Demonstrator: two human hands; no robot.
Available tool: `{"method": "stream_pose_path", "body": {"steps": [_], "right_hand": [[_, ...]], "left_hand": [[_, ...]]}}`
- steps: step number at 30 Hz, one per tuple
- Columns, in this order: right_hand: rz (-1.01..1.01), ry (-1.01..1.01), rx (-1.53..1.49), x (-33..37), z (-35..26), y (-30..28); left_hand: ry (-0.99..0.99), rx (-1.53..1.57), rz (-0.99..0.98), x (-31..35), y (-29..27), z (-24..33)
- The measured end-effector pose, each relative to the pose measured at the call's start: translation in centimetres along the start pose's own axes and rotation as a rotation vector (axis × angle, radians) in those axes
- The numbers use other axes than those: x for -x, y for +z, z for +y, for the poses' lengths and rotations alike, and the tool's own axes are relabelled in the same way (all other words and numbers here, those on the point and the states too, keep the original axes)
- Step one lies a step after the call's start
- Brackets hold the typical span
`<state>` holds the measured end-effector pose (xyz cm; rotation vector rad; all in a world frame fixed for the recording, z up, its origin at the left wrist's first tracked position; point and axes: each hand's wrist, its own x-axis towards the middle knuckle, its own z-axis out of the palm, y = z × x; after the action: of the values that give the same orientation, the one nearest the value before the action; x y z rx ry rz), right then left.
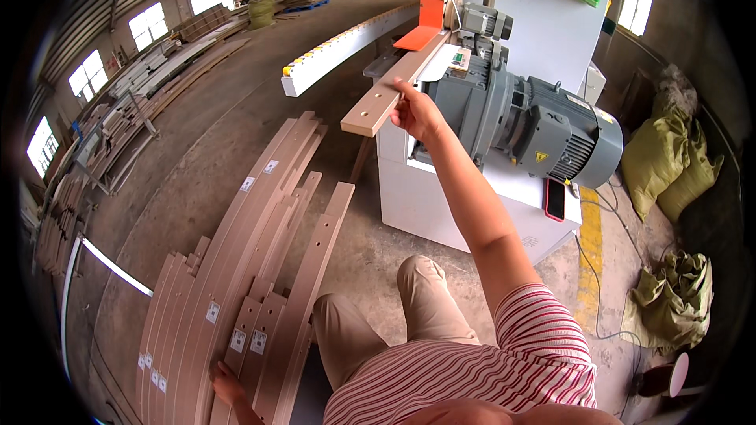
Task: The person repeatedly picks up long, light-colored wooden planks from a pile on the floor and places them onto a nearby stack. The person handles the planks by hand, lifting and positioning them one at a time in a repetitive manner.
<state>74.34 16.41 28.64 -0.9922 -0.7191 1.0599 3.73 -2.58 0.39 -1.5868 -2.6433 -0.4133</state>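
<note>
My right hand (416, 112) is closed on the near end of a long brown board (366, 116), thumb on top and fingers around its right edge. Two round holes show near that end, and the board's far end runs under the orange guard (431, 12) of a machine. Low on the left, my left hand (228, 386) has its fingers curled at the edge of a brown board (206, 338) in a stack beside my legs. Its fingertips are partly hidden. Several boards in the stack (303, 291) have holes or small white labels.
A grey motor (551, 122) sits on the white machine base (425, 205), with a phone (555, 199) at its edge. A white roller rail (339, 51) extends left of the machine. Yellow-green sacks (657, 157) and a cable (598, 283) lie at right. More boards (150, 71) are piled far left.
</note>
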Motion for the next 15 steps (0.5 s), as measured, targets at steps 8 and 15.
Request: {"method": "stream_pose_path", "body": {"steps": [8,15], "right_hand": [[-0.161,0.142,0.017,5.9,-0.5,4.0],[-0.240,0.153,0.079,7.0,0.8,3.2]], "left_hand": [[0.332,-0.015,0.282,-1.0,2.5,-0.9],[0.616,0.615,0.137,4.7,-2.3,12.1]]}}
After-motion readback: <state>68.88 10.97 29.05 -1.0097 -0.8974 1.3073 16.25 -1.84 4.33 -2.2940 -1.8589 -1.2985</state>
